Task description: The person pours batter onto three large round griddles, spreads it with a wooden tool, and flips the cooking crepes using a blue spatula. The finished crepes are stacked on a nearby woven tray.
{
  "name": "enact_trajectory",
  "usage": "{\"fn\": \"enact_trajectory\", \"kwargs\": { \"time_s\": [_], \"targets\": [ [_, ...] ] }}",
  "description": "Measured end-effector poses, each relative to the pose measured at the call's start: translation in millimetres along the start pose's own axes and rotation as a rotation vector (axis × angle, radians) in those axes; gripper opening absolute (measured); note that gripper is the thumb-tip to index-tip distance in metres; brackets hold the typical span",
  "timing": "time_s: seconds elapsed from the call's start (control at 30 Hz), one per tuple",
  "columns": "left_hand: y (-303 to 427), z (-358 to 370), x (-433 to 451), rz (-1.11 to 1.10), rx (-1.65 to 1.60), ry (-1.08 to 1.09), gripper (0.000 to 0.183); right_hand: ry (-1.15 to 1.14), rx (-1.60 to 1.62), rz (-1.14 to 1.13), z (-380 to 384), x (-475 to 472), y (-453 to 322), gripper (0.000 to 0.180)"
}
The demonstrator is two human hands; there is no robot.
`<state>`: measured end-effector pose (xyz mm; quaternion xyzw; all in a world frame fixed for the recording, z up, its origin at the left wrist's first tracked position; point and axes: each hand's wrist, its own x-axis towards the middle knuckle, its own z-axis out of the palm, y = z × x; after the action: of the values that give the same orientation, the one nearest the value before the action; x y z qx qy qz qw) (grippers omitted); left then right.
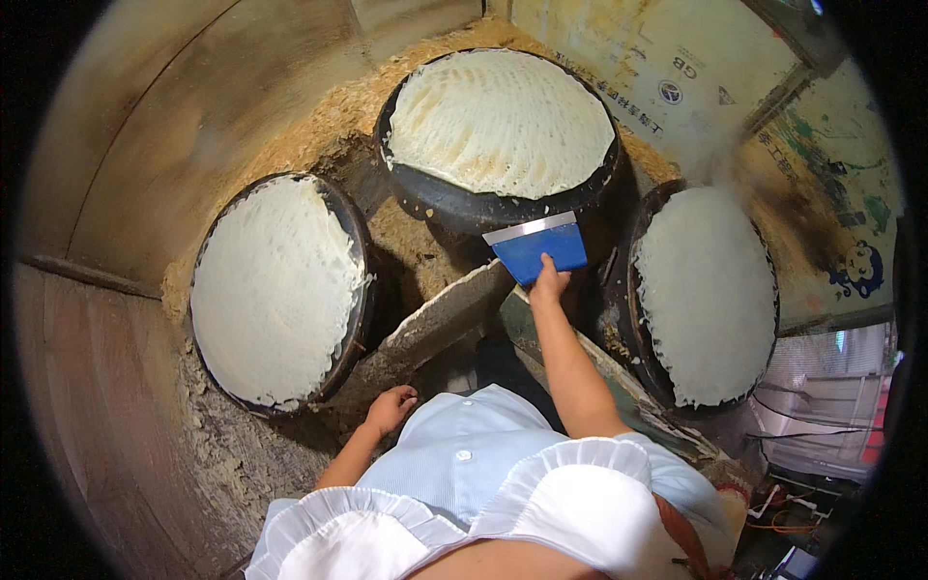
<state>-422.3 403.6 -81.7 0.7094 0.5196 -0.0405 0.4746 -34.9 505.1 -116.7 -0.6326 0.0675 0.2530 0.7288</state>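
My right hand (pixel 549 281) grips a wide scraper (pixel 540 250) with a blue body and a straight metal edge, held just below the front rim of the far round griddle (pixel 500 206). A thin pale flatbread sheet (pixel 500 123) with light brown patches covers that griddle. My left hand (pixel 391 407) hangs beside my body with its fingers curled, nothing visible in it. The left griddle (pixel 359 239) bears a whitish sheet (pixel 272 290) with ragged edges. On the right griddle (pixel 638 348) lies another pale sheet (pixel 707 297), with steam above it.
A crusted board (pixel 442 312) slants between the left griddle and the scraper. A second board (pixel 631 384) slants along the right. Crumbs (pixel 326 116) lie behind the griddles, against upright panels (pixel 696 72). Pipes and an orange cord (pixel 786 525) are at lower right.
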Motion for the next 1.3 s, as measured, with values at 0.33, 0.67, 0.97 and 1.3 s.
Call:
{"fn": "enact_trajectory", "kwargs": {
  "time_s": [0.33, 0.67, 0.97, 1.3],
  "targets": [
    [56, -27, 79, -0.173, -0.091, 0.041, 0.022, 0.029, -0.273, -0.116, 83, 285, -96, 0.048],
    [83, -42, 103, -0.278, -0.243, 0.089, 0.021, -0.376, -1.330, -0.406, 259, 437, -213, 0.044],
    [65, -50, 116, -0.182, -0.277, 0.097, 0.020, -0.639, -1.108, -0.216, 48, 354, -137, 0.053],
    [47, -77, 107, -0.052, -0.181, 0.130, 0.021, -1.018, -1.440, -0.652, 133, -23, -98, 0.045]
  ]
}}
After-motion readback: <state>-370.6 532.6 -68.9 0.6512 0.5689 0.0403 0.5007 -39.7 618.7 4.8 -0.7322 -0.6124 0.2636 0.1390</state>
